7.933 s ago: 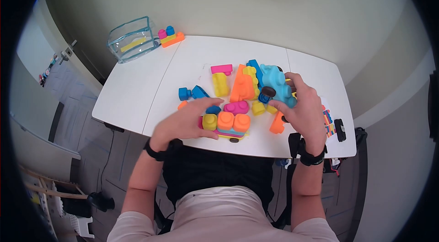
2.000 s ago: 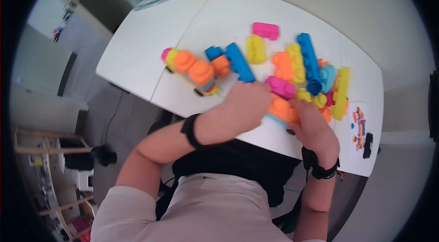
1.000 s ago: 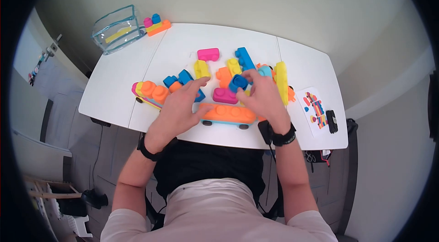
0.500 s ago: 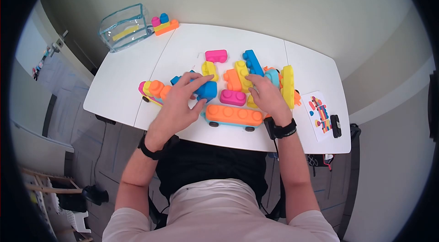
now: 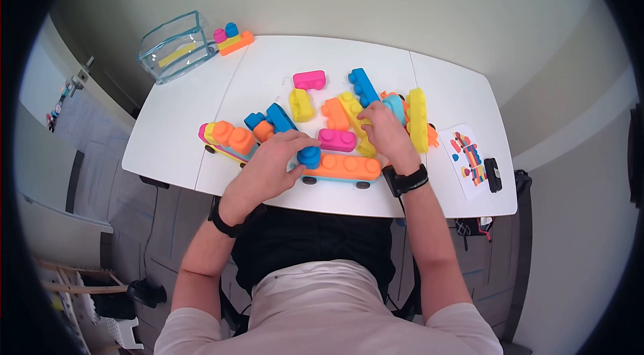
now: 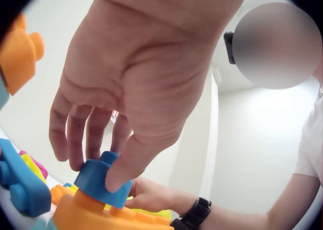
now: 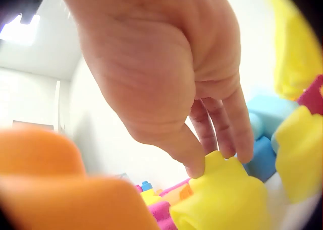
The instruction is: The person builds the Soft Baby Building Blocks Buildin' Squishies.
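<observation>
Left hand (image 5: 268,164) pinching one blue block (image 5: 309,156) — right hand (image 5: 390,135) pinching one yellow block (image 7: 227,199).

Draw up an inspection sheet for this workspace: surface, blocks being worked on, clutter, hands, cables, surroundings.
Surface: white table; faint marks beside the far pink block.
Job's things: blue block tilted at the left end of the long orange block; whether it is seated cannot be told.
Clutter: clear case, small block stack, printed sheet, black object.
Left hand: pinches the blue block.
Right hand: pinches a yellow block.
Cables: one cable on the floor at left; a thin one below the right wrist.
Surroundings: wall behind, door at left.
</observation>
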Action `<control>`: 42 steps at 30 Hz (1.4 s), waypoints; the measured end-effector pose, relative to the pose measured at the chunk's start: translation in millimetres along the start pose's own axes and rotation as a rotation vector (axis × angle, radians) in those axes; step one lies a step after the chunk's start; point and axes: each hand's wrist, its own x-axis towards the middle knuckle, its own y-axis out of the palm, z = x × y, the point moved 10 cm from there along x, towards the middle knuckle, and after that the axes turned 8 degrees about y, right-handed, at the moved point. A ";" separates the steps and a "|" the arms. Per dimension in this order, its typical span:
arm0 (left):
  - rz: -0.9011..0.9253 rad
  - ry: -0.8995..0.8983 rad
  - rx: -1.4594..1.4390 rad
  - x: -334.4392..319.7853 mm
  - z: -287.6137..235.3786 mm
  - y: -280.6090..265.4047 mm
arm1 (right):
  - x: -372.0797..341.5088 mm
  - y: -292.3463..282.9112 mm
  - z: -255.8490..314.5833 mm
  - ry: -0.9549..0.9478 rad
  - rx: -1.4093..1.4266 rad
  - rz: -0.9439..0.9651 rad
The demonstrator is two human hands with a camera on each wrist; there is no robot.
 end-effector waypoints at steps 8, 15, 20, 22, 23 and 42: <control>-0.010 -0.029 0.041 1.3 6.4 -5.6 | -29.6 -70.1 50.8 -0.065 0.139 0.017; 0.045 -0.035 0.082 1.0 17.1 0.7 | -64.3 -81.6 78.8 -0.106 0.211 0.263; 0.024 -0.053 0.119 6.2 14.7 1.8 | -71.9 -67.1 67.9 -0.109 0.177 0.280; 0.034 -0.046 0.117 7.1 14.1 2.2 | -74.1 -62.0 66.5 -0.141 0.149 0.250; 0.034 -0.060 0.118 7.3 15.6 1.5 | -75.8 -61.6 64.3 -0.119 0.143 0.237; 0.274 -0.126 0.253 18.0 17.0 32.5 | -88.7 -61.9 67.5 -0.071 0.061 0.198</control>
